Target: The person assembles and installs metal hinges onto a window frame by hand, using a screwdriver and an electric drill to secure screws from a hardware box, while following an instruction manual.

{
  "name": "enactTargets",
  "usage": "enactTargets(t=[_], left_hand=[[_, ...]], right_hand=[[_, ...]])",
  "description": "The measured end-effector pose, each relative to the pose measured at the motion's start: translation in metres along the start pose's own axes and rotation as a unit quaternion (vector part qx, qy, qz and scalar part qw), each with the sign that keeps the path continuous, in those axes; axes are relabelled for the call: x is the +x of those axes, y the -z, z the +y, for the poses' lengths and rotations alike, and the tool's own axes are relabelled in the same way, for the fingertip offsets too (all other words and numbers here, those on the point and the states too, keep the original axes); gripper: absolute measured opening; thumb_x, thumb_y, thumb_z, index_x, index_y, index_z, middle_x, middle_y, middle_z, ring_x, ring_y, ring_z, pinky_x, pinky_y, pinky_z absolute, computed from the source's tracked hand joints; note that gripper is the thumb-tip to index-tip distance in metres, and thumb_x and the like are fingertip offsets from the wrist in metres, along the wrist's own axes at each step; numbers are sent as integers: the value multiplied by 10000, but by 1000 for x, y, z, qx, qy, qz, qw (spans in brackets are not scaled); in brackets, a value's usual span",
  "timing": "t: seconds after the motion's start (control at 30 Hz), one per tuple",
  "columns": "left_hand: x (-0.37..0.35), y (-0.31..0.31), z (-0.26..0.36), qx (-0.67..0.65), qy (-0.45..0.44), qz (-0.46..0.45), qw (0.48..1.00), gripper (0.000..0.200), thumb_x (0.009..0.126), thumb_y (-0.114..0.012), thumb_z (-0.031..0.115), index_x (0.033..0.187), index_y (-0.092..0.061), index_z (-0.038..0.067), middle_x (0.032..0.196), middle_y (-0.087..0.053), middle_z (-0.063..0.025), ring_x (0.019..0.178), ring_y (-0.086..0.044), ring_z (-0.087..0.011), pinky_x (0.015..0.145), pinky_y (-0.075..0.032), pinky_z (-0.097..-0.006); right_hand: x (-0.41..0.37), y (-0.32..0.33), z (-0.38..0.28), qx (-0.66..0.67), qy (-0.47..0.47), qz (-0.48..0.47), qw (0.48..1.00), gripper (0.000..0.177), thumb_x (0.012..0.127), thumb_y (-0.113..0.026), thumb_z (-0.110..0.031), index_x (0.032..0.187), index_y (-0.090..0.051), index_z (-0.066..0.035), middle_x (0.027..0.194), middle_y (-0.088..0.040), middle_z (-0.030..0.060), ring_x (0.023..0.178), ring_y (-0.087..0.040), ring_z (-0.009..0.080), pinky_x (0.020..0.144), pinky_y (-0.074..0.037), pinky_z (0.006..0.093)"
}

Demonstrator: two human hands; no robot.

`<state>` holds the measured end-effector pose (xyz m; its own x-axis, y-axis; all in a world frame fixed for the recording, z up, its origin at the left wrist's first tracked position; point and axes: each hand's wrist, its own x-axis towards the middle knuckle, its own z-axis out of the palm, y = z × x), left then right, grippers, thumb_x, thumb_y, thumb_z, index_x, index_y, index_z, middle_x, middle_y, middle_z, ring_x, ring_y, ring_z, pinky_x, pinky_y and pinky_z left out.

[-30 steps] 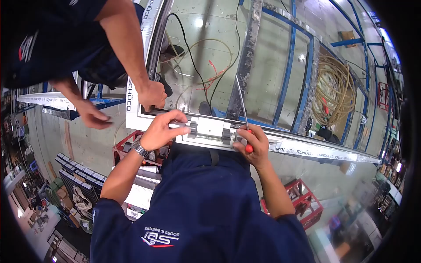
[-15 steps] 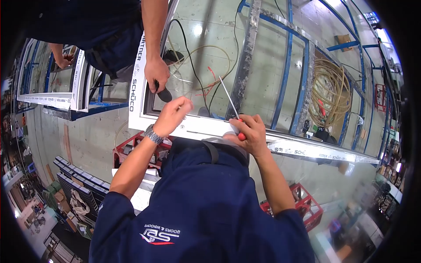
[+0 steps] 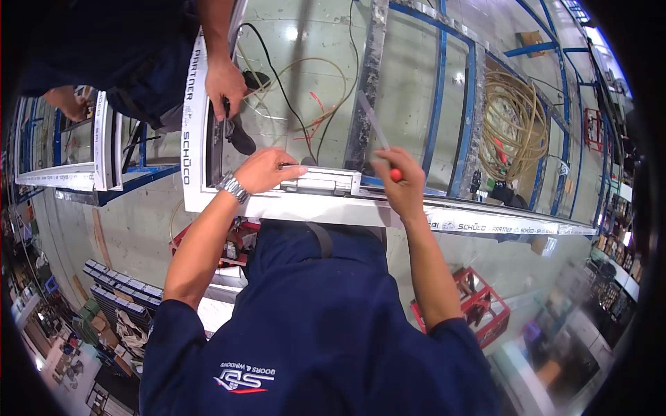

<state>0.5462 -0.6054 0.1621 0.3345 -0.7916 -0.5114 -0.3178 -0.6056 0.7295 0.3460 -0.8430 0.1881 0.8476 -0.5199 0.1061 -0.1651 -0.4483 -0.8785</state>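
Note:
My left hand (image 3: 265, 170), wearing a metal watch, has its fingers closed at the left end of a white slotted fitting (image 3: 319, 180) along the inner edge of the white window or door frame (image 3: 277, 206). In my closed right hand (image 3: 406, 184) is a screwdriver (image 3: 396, 175) with a red handle. Its long shaft points up and away from me, blurred by motion. That hand hovers beside the fitting's right end, over the frame. My left fingertips partly cover the fitting.
A co-worker's hand (image 3: 225, 87) at the upper left grips a dark tool over the frame's side. Blue metal racks (image 3: 440, 104) and a coiled hose (image 3: 513, 125) lie beyond. Red crates (image 3: 479, 305) stand below the frame. Cables and a hose cross the floor.
My left hand has come down onto the fitting, now showing at the inner edge. My right hand has lifted off the frame with the screwdriver. The co-worker's hand appears further left.

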Motion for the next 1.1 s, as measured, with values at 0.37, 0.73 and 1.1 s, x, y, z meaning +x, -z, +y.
enactTargets(t=[0.37, 0.73, 1.1], left_hand=[[17, 10, 17, -37, 9, -115, 993, 452, 836, -770, 400, 968, -719, -28, 694, -637, -122, 622, -550, -161, 599, -447, -327], [-93, -39, 55, 279, -226, 255, 898, 561, 607, -825, 202, 1104, -615, 52, 1203, -627, -88, 1084, -591, -271, 882, -490, -399], [-117, -90, 79, 375, -44, 356, 855, 988, 582, -887, 215, 1451, -432, 106, 1277, -565, -86, 1170, -527, -276, 996, -372, -434]], right_hand=[[-14, -7, 16, 61, -107, -26, 992, 209, 878, -703, -51, 1085, -692, -19, 946, -639, 107, 859, -635, 205, 777, -486, 298], [-58, 4, -31, -20, 83, -100, 991, 329, 785, -796, -91, 1097, -692, -71, 1085, -617, 120, 887, -656, 263, 753, -537, 338], [-97, 11, -10, -73, 395, -62, 914, 359, 730, -801, -106, 1075, -701, -107, 1108, -613, 137, 1026, -644, 329, 900, -548, 422]])
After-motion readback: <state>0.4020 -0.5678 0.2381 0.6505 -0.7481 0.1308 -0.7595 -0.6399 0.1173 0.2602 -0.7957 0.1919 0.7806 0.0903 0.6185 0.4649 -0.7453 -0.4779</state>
